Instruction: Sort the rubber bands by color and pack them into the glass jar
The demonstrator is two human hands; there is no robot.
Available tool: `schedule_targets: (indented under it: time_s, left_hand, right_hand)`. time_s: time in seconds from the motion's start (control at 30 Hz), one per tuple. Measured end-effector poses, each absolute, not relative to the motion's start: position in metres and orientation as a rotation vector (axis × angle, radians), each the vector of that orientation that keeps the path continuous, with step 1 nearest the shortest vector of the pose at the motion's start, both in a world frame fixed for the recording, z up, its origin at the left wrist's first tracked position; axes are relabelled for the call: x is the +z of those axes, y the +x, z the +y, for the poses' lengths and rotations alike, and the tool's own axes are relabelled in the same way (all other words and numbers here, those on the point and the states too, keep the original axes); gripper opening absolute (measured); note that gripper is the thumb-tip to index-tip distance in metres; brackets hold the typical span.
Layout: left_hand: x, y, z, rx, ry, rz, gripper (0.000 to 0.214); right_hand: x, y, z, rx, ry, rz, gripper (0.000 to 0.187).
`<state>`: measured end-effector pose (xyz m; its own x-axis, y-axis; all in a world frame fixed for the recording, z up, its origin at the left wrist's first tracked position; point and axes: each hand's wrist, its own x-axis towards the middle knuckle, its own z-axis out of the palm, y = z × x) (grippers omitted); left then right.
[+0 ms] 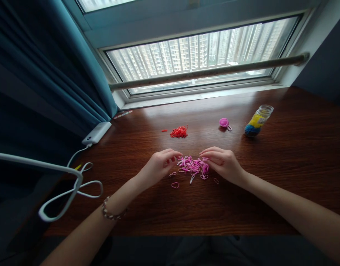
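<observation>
A heap of small pink rubber bands lies on the dark wooden table between my hands. My left hand rests at the heap's left edge, fingers curled and pinched at a band. My right hand sits at the heap's right edge, its fingertips also bent down and pressed into the bands. A few loose pink bands lie just in front of the heap. What each pinch holds is too small to make out.
A pile of red bands lies farther back, beside a pink lid and a tipped jar with yellow and blue contents. A white power bank with its cable is at the left, by a blue curtain. A window runs behind.
</observation>
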<state>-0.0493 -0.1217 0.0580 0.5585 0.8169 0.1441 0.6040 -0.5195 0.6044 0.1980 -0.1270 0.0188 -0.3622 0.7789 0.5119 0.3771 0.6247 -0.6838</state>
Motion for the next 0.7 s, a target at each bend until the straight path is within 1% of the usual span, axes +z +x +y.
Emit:
schedule_targets:
  time_s: [0.2,0.27,0.33,0.4,0.43,0.5,0.57,0.63,0.7]
  left_hand:
    - [0.050,-0.072,-0.154,0.261,2.178,1.236,0.031]
    - [0.043,-0.071,-0.158,0.263,2.189,1.243,0.024]
    - [0.037,-0.067,-0.157,0.319,2.236,1.230,0.017]
    - [0.032,-0.062,-0.153,0.370,2.274,1.181,0.015]
    - [0.030,-0.059,-0.150,0.390,2.289,1.151,0.014]
    - [0.028,-0.055,-0.145,0.434,2.317,1.108,0.012]
    - [0.027,-0.052,-0.141,0.482,2.343,1.110,0.011]
    - [0.027,-0.050,-0.139,0.520,2.359,1.138,0.010]
    - [0.028,-0.050,-0.140,0.536,2.363,1.150,0.010]
  right_hand:
    - [0.024,0.201,-0.133,0.467,-0.755,-2.285,0.026]
    - [0.029,0.202,-0.135,0.443,-0.752,-2.422,0.032]
    - [0.035,0.203,-0.136,0.422,-0.779,-2.548,0.044]
    - [0.043,0.203,-0.141,0.394,-0.809,-2.628,0.055]
    - [0.048,0.203,-0.145,0.375,-0.826,-2.641,0.058]
    - [0.058,0.199,-0.161,0.338,-0.871,-2.611,0.054]
    - [0.067,0.191,-0.189,0.352,-0.884,-2.553,0.044]
    - [0.070,0.178,-0.229,0.565,-0.694,-2.600,0.035]
    - [0.065,0.162,-0.274,0.877,-0.311,-2.652,0.032]
